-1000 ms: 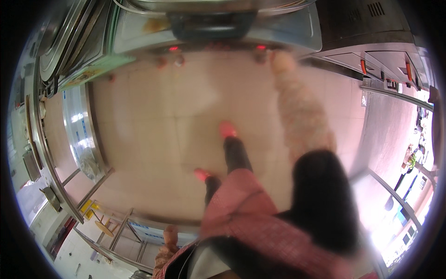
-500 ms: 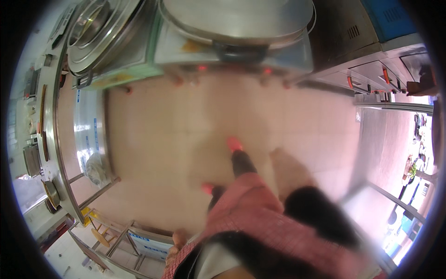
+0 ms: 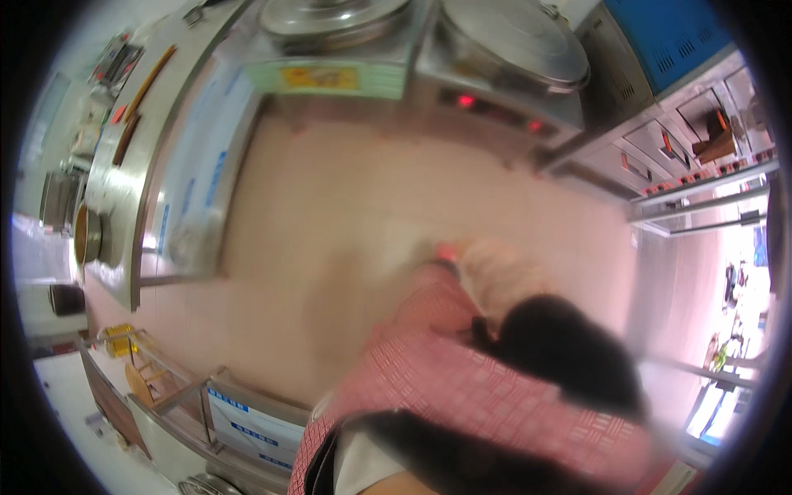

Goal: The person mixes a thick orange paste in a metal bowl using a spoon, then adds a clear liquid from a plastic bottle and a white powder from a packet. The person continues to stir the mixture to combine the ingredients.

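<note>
My right forearm (image 3: 503, 276), in a pale covering below a black sleeve (image 3: 561, 355), reaches down in front of my pink checked apron (image 3: 412, 363). The hand at its end is smeared by motion near a pink shoe (image 3: 445, 250), so I cannot make out its fingers or whether it holds anything. My left hand is not visible.
At the top stand two steel cookers with large lids (image 3: 511, 37), one with red lights (image 3: 466, 101). A steel counter (image 3: 115, 198) with a pan (image 3: 92, 231) runs along the left. A blue-and-steel cabinet (image 3: 660, 41) stands at upper right, a low frame rack (image 3: 206, 392) lower left.
The view has turned, shifting the cookers upper right and the left counter inward. My right arm has dropped from pointing up toward the cooker to low by my apron. My left hand has left view.
</note>
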Demonstrator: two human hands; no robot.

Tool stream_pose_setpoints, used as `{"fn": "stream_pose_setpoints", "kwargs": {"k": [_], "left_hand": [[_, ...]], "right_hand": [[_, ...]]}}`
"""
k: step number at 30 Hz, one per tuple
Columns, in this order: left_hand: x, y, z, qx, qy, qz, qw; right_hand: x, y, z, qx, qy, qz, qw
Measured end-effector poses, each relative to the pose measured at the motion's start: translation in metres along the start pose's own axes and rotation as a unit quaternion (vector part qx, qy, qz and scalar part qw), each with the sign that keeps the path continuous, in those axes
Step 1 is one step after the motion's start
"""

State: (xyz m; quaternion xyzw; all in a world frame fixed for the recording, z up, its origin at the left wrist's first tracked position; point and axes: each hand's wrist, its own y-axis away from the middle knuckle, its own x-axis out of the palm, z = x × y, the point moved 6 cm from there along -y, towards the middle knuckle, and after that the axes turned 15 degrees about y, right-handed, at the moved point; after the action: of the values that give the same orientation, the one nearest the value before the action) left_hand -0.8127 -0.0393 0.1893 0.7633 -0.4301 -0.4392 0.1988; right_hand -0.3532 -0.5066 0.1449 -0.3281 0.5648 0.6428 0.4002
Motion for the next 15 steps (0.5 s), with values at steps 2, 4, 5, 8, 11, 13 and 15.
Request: {"fn": "stream_pose_setpoints", "kwargs": {"k": [2, 4, 5, 8, 11, 13, 15], "left_hand": [[-0.036, 0.003, 0.013, -0.011, 0.064, -0.034, 0.997], [-0.078, 0.011, 0.008, -0.029, 0.149, -0.077, 0.985], [-0.101, 0.01, -0.006, -0.03, 0.183, -0.091, 0.979], [-0.177, -0.048, 0.009, 0.022, 0.155, -0.218, 0.963], [-0.248, -0.112, 0.011, 0.016, 0.168, -0.305, 0.937], [-0.289, -0.129, 0.001, 0.122, 0.151, -0.332, 0.923], [-0.34, -0.135, -0.002, 0.016, -0.016, -0.22, 0.975]], "right_hand": [[0.005, 0.006, 0.057, -0.046, 0.03, -0.001, 0.998], [0.018, 0.011, 0.12, -0.099, 0.073, 0.006, 0.992], [0.023, 0.018, 0.138, -0.116, 0.091, 0.009, 0.989], [0.045, 0.02, 0.219, -0.19, 0.161, 0.055, 0.967], [0.064, 0.011, 0.296, -0.24, 0.27, 0.117, 0.925], [0.085, 0.009, 0.355, -0.283, 0.339, 0.163, 0.882], [0.116, 0.011, 0.446, -0.374, 0.413, 0.188, 0.809]]}}
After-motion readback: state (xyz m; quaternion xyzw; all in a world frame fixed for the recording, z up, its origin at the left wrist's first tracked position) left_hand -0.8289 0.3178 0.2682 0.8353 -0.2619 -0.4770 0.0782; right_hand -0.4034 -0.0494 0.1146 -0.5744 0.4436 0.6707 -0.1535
